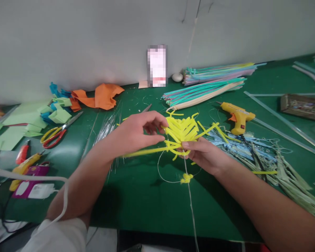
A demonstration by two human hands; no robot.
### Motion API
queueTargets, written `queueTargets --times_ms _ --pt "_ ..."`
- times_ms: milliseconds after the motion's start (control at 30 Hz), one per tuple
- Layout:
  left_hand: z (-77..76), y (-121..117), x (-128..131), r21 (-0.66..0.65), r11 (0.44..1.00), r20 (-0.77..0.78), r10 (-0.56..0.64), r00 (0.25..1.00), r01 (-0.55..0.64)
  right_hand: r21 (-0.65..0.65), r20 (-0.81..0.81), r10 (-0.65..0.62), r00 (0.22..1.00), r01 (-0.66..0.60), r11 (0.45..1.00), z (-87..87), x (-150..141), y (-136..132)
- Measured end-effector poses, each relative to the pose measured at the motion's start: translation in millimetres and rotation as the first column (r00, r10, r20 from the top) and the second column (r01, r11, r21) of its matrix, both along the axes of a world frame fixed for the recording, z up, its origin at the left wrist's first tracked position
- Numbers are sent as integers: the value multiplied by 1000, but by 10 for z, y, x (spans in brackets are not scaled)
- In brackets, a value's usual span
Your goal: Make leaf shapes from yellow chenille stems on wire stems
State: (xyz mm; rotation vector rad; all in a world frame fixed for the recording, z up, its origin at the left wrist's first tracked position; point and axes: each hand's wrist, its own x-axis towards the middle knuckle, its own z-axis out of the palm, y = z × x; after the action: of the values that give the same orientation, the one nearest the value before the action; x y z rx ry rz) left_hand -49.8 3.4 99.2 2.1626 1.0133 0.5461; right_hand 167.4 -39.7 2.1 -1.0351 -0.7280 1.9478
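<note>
two hands show, one left hand [147,127] and one right hand [199,154], with one yellow leaf shape [182,129] and one small yellow knot [186,178]. there are two bundles of fuzzy stems [217,73], one phone [157,64], one white round thing [177,77], one yellow glue gun [237,117] at the right, one small box [285,106] and at least three clear sticks [291,126]. at the left are one pair of red-and-yellow scissors [65,127], one red tool [23,153] and one white cord [42,178]. the thin wires [107,127] and overlapping green sheets [28,113] cannot be counted.
</note>
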Motion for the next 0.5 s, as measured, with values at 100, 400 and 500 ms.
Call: queueTargets --times_ms 100,400,500 --pt "-26 160 -153 -66 998 51 -2 999 6 -33 -3 -30 1000 30 999 -18 20 23" --pt "-614 197 193 416 909 277 -107 955 -19 -65 -295 87 952 -111 992 -66 85 62" --pt "-628 193 249 420 904 315 -232 920 84 -67 -401 168 901 -211 975 -84 55 40"
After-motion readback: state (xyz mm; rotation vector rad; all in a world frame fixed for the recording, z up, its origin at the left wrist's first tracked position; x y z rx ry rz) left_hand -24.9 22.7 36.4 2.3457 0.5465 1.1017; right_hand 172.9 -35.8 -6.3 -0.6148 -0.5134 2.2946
